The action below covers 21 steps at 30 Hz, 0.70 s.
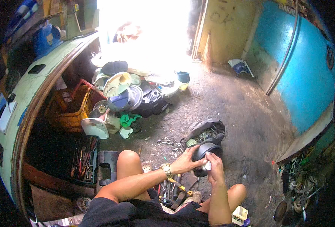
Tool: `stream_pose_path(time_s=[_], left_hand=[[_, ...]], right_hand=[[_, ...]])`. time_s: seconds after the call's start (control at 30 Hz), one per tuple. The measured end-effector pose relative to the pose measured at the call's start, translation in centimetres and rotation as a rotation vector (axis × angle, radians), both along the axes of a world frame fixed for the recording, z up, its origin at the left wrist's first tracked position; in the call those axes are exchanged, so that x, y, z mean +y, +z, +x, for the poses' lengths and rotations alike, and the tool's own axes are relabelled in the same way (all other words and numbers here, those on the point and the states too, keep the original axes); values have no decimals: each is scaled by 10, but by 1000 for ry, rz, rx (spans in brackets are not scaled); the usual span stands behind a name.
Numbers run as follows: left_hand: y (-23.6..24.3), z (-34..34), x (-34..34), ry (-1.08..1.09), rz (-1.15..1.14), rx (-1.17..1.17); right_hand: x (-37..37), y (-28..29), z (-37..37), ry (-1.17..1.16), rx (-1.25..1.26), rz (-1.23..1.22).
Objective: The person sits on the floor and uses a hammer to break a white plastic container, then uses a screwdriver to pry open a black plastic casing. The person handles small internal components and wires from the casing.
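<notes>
Bracing the round black plastic housing (207, 151) from its left, left hand (185, 162) gripped it; right hand (214, 168) pinched a small white piece (207, 165) at its near rim.

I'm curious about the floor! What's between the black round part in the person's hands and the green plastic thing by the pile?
In the head view, dirt floor with small scattered bits lies between the black part and the green piece.
</notes>
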<state>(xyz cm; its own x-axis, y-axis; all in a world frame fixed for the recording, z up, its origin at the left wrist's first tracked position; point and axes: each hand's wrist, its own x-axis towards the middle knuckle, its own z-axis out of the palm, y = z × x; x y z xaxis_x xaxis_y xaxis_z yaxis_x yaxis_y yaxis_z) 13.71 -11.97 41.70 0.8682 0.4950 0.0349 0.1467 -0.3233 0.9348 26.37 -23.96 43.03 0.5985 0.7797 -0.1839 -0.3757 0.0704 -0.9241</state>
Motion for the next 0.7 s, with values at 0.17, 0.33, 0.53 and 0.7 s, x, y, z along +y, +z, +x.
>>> stream_pose_path(time_s=[0.17,0.33,0.53,0.7], left_hand=[[10,-9,3,-72,113,-101],[2,-13,6,83,204,-127],[-19,-5,32,379,112,-308],[-1,-6,44,500,218,-248]], right_hand=[[-2,30,-8,66,-7,-21],[5,40,-6,118,-242,-68],[13,58,-10,154,-383,-67],[16,41,-6,226,-378,-100]])
